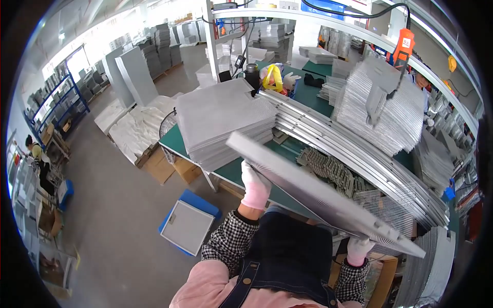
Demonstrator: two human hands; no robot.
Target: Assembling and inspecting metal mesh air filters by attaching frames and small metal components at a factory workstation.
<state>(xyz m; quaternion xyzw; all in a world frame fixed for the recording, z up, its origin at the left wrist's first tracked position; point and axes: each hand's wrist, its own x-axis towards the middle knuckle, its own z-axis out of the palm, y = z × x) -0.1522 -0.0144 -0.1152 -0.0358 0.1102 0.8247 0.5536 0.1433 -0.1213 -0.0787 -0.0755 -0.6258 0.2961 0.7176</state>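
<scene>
One grey panel (pixel 319 192) is in our grasp: our left hand (pixel 255 185) grips it near one end, our right hand (pixel 358 250) toward the other, partly hidden beneath it. We hold it tilted over the near edge of the table (pixel 231 173), just beside the stack of sheets (pixel 221 115) at the left corner.

White-and-pink gloves (pixel 254 197) are worn on the left hand (pixel 253 178) and right hand (pixel 359 247). Black-and-white checked sleeves (pixel 229 242) are noted. A pink top (pixel 197 282) is covered by a dark apron (pixel 294 251) with a brass-coloured button (pixel 247 281).
</scene>
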